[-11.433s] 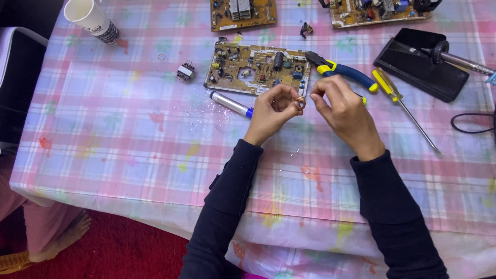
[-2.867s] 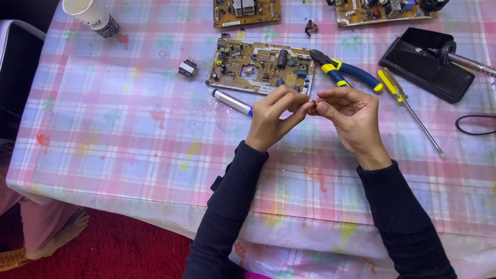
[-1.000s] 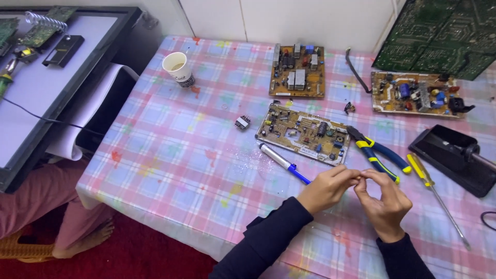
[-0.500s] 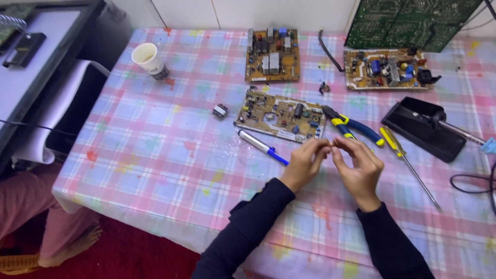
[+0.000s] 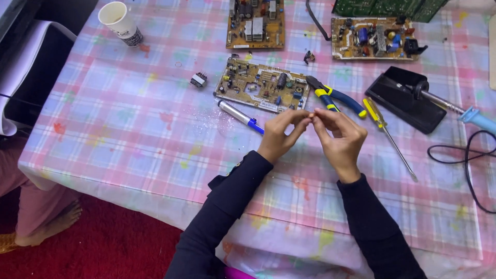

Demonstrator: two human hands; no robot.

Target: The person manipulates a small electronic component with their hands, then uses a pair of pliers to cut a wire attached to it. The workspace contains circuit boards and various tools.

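My left hand (image 5: 281, 135) and my right hand (image 5: 338, 138) meet fingertip to fingertip above the checked tablecloth (image 5: 129, 134), pinching something too small to make out. Just beyond the fingers lies a tan circuit board (image 5: 261, 87) with many small parts on it. A silver and blue pen-shaped tool (image 5: 240, 116) lies left of my left hand. Blue and yellow pliers (image 5: 335, 98) and a yellow-handled screwdriver (image 5: 387, 135) lie just past my right hand.
Two more circuit boards (image 5: 257, 23) (image 5: 373, 39) lie at the far side. A black soldering stand (image 5: 408, 99) holds a blue-handled iron (image 5: 467, 114) with a black cable (image 5: 473, 160). A paper cup (image 5: 119, 23) and a small transformer (image 5: 198, 79) sit left. A person's foot (image 5: 49, 227) rests on red carpet.
The camera view has tilted down and closer to the table. My hands stay together at the fingertips, working the same tiny thing in front of the board.
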